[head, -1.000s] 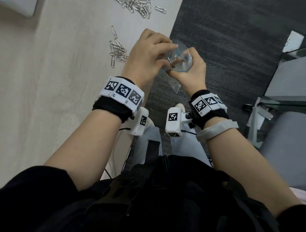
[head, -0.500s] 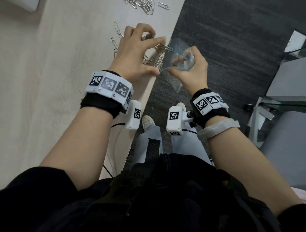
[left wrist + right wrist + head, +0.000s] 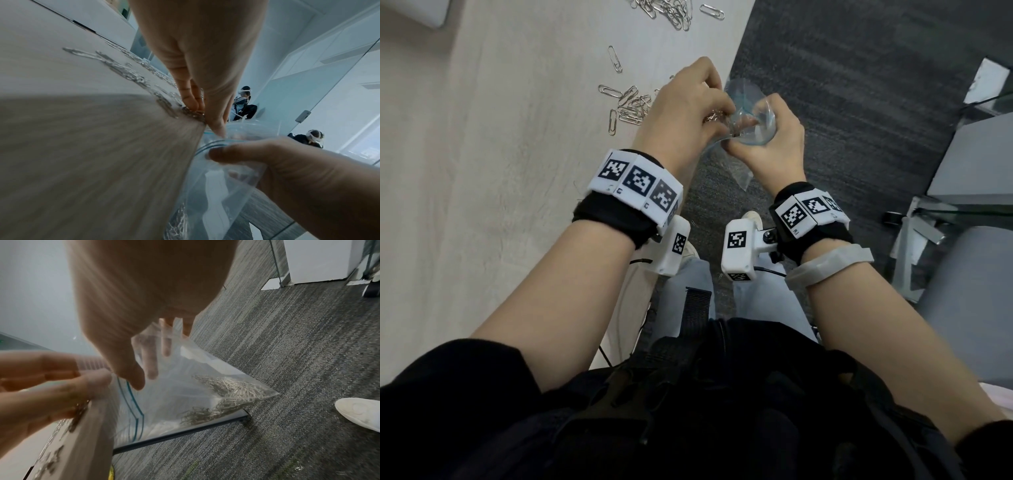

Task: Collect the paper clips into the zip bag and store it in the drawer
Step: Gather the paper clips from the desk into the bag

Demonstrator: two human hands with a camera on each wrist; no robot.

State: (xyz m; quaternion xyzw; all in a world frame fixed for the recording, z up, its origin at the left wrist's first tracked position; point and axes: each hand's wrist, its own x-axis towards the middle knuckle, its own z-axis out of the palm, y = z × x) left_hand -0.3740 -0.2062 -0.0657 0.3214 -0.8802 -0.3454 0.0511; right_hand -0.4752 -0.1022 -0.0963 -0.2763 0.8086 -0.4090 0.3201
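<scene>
A clear zip bag [image 3: 748, 102] with a blue seal hangs just off the table's edge, its mouth held wide. My right hand [image 3: 753, 133] grips the rim, thumb on the near side [image 3: 226, 154]. Several silver paper clips [image 3: 232, 391] lie in the bag's [image 3: 185, 394] lower corner. My left hand [image 3: 714, 113] is at the table edge beside the mouth, fingers bunched around a clump of clips [image 3: 193, 113]. Loose clips [image 3: 631, 106] lie on the pale table [image 3: 500, 171] just left of that hand. A larger pile [image 3: 671, 12] sits at the far edge.
Dark grey carpet [image 3: 859, 102] lies under the bag. Grey furniture and a metal frame [image 3: 979, 291] stand to the right. My white shoe [image 3: 359, 413] is on the floor. A white object [image 3: 414, 10] sits at the table's far left corner. Two people sit in the background [image 3: 244, 105].
My left hand left the bag's mouth, reached over the clips on the table, and has come back to the mouth with a clump of them. The right hand kept holding the bag.
</scene>
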